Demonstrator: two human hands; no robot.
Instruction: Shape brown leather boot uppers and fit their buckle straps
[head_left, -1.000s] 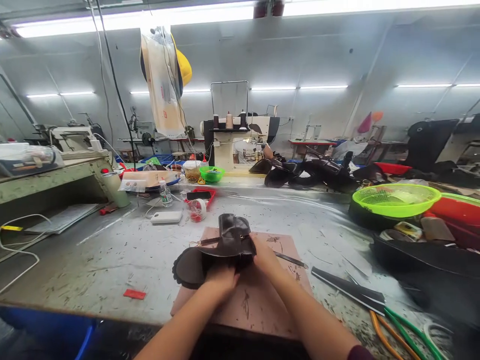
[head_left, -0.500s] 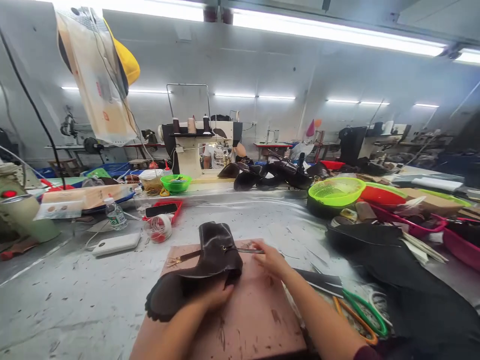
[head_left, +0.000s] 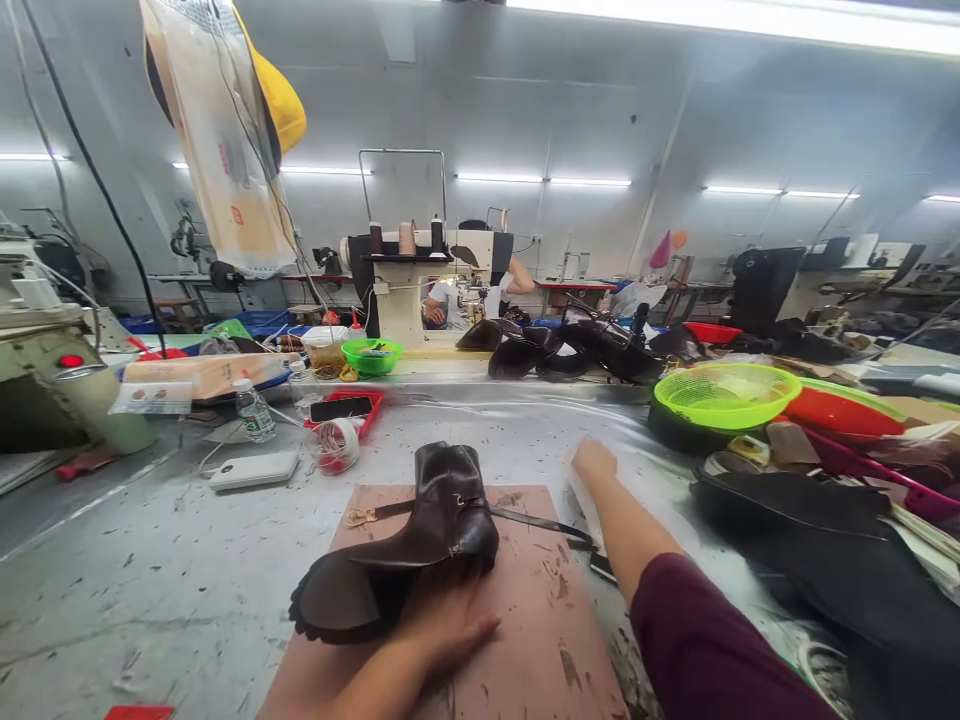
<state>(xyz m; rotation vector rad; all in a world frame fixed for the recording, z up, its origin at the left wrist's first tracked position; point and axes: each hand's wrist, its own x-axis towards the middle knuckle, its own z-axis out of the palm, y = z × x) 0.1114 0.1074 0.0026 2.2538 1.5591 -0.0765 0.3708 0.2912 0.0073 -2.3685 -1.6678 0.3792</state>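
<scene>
A dark brown ankle boot lies on its side on a pinkish cutting mat, sole toward the left, with a thin strap and buckle across its shaft. My left hand rests against the boot's lower side, fingers spread flat on the mat. My right hand is stretched out over the grey table beyond the mat's right corner, away from the boot. Its fingers are turned away and blurred.
A lime green basket and red trays stand at the right above dark leather pieces. More boots lie at the back by a sewing machine. A power bank, tape roll and bottle sit left.
My right hand has left the boot's strap and reached forward and right over the table. The left hand stays at the boot, its fingers now flat.
</scene>
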